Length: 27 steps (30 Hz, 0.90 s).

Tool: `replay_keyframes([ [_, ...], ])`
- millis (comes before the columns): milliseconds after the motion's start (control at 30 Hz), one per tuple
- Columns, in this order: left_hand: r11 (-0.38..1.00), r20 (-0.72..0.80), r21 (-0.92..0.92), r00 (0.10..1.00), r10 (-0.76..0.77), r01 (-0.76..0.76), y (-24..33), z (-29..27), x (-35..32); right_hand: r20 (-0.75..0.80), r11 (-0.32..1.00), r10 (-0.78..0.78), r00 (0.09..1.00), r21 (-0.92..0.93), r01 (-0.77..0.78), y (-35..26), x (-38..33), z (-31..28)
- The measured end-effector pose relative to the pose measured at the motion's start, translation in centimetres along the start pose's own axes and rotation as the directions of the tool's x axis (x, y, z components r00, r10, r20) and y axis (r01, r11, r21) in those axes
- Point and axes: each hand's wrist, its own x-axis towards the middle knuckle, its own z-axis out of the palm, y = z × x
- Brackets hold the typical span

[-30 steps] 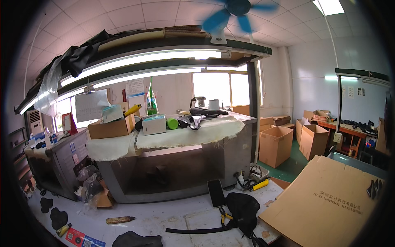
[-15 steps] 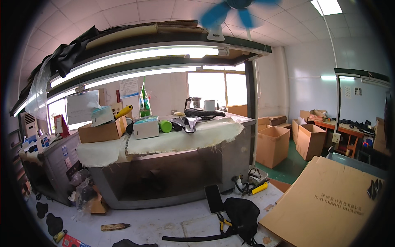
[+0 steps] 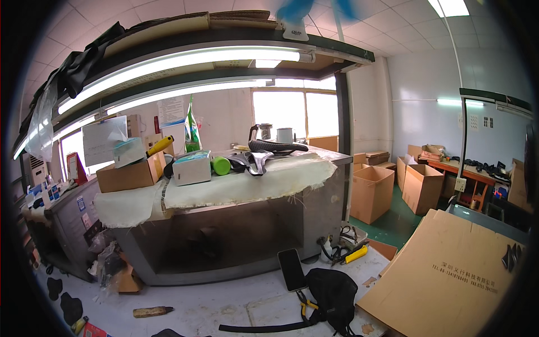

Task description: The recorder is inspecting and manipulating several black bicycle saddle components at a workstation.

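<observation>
Neither my left hand nor my right hand is in view. On the white work surface [image 3: 236, 306] lies a black fabric bag [image 3: 331, 295] with a long black strap [image 3: 261, 327] stretching left. A dark-screened phone [image 3: 291, 269] leans beside the bag. Pliers with yellow-and-black handles [image 3: 307, 306] rest against it. Further left is a worn tool with a wooden handle [image 3: 152, 312]. Flat black pieces [image 3: 71, 308] lie at the left edge, and another is cut off by the lower edge.
A metal bench [image 3: 224, 275] with a pale cloth [image 3: 247, 185] stands ahead. It carries a bicycle saddle [image 3: 278, 146], a green-capped roll [image 3: 220, 165] and a small carton [image 3: 192, 169]. Flat cardboard [image 3: 432, 269] lies at right; open boxes [image 3: 373, 194] stand beyond. A lit shelf [image 3: 185, 62] hangs overhead.
The view has shifted slightly, so the bench and shelf sit a little further left and higher, and the fan is mostly cut off. Nothing on the work surface has visibly moved.
</observation>
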Motion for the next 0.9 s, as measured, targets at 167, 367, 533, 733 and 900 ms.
replay_keyframes([
  [167,0.981,-0.134,-0.194,0.991,0.001,-0.027,-0.7,2.3,-0.4,-0.078,0.996,0.009,0.997,0.09,-0.002,0.0,0.6,0.8],
  [367,0.993,0.127,0.115,0.992,0.013,-0.028,-2.2,0.0,-1.1,-0.14,0.991,-0.046,0.989,0.118,0.062,0.7,1.1,0.7],
  [533,0.974,0.185,0.224,0.982,-0.032,-0.011,0.2,1.4,-1.1,-0.033,0.999,0.035,0.999,0.023,-0.034,0.7,1.2,-0.2],
  [733,0.978,0.145,-0.082,0.974,-0.177,0.19,-1.4,1.7,-2.7,-0.029,0.905,0.082,0.996,0.42,-0.063,0.7,1.5,1.3],
  [900,0.984,0.208,0.113,0.965,-0.161,0.14,0.0,2.1,-2.4,0.137,0.856,0.268,0.954,0.421,-0.3,0.7,0.8,0.3],
])
